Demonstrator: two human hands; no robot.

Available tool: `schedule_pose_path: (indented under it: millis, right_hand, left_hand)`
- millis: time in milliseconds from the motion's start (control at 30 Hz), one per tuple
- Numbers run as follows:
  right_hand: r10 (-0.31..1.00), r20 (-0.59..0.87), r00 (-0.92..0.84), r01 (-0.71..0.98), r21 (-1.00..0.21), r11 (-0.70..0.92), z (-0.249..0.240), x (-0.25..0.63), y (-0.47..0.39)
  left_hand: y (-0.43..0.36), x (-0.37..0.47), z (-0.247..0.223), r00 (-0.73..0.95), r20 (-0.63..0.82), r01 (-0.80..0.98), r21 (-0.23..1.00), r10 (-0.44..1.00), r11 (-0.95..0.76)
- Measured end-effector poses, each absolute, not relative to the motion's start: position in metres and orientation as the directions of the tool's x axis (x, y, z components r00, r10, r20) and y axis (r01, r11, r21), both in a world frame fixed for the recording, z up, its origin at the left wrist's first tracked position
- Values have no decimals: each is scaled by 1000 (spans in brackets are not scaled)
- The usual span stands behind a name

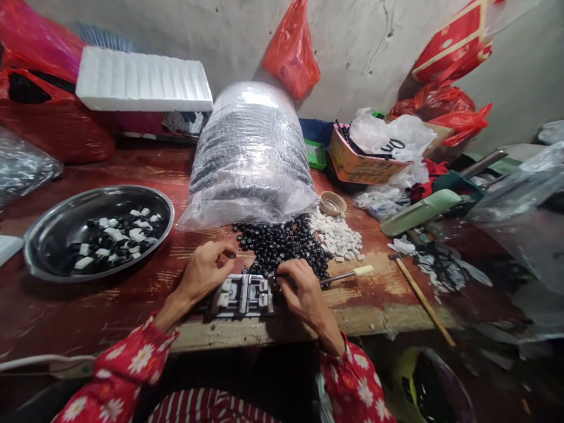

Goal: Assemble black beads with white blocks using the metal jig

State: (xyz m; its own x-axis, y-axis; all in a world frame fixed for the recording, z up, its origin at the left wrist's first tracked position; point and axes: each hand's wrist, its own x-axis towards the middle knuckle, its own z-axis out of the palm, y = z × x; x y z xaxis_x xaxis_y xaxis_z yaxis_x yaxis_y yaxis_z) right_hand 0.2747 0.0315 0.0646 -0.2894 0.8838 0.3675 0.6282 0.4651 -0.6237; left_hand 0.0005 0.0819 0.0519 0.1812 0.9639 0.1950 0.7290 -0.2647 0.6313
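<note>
Metal jig (244, 295) near table edge (365, 322)

Pale light is falling from above, throwing glare across the plastic-wrapped bundle (253, 150) and glinting along the metal bowl (53, 235). Shadow is darkening the space beneath the table edge (352, 322), while wide-angle distortion is stretching and blurring the clear plastic (520, 197) at right

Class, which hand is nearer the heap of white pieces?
Right. The right hand is front-left of the white heap; the left hand is farther left, past the metal fixture.
</note>
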Motion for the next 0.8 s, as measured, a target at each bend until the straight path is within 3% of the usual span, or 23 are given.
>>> schedule_pose_path:
  millis: [100,200,467,600,800]
  right_hand:
    - [842,351,-410,571,-621,537,73,265,13]
    - [808,289,-514,601,-550,579,73,256,3]
    - [828,201,-524,779,-280,561,65,240,-6]
    - [860,262,-438,810,-300,504,58,233,-6]
    - [874,352,-336,812,-363,458,44,225,-13]
  left_hand:
    - [52,-10,58,289,377,606,640,880,-473]
    - [28,-15,59,416,419,549,591,807,-590]
    - [8,-5,47,450,396,719,370,800,-588]
    - [5,-3,48,484,423,768,214,766,-604]
    - [5,-4,47,533,426,736,192,731,-649]
